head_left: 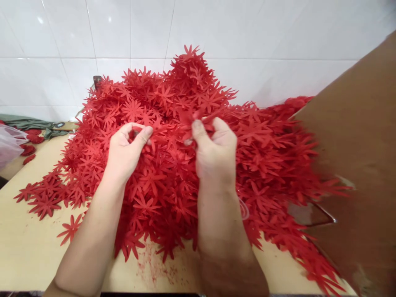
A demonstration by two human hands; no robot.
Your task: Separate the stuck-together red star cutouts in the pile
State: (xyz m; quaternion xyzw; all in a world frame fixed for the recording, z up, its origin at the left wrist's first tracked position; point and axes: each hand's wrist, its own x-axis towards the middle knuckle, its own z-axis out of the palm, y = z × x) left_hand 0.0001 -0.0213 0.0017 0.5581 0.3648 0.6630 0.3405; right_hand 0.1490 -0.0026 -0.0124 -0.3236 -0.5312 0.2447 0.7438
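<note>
The left hand (pixel 127 144) is pinching a red piece (pixel 157 129) between its thumb and fingers, with the thumb pointing toward the other hand. The right hand (pixel 217 150) is grasping a red flower (pixel 187 118) between its thumb and fingertips; blur is softening the petals, so I cannot tell whether both hands are gripping the same flower. The two hands are hovering near each other, over the middle of a big pile of red flowers (pixel 148 177), and the held flower is showing between them, close to the right thumb.

The pile is covering much of a pale counter (pixel 27 251), rising to a peak behind the right hand and leaning toward a white tiled wall (pixel 68 37). A single loose flower (pixel 71 228) is lying near the left forearm, and a small cluster (pixel 45 196) is spreading out at the pile's left edge. Red smudges (pixel 157 266) are marking the counter in front.

On the right, a brown board (pixel 355 165) is standing beside the pile, with some petals touching it. At the far left, a clear plastic bag (pixel 10 142) is lying beside several red bundles (pixel 28 150), and a green cloth (pixel 31 121) is resting just behind them, by the wall.
</note>
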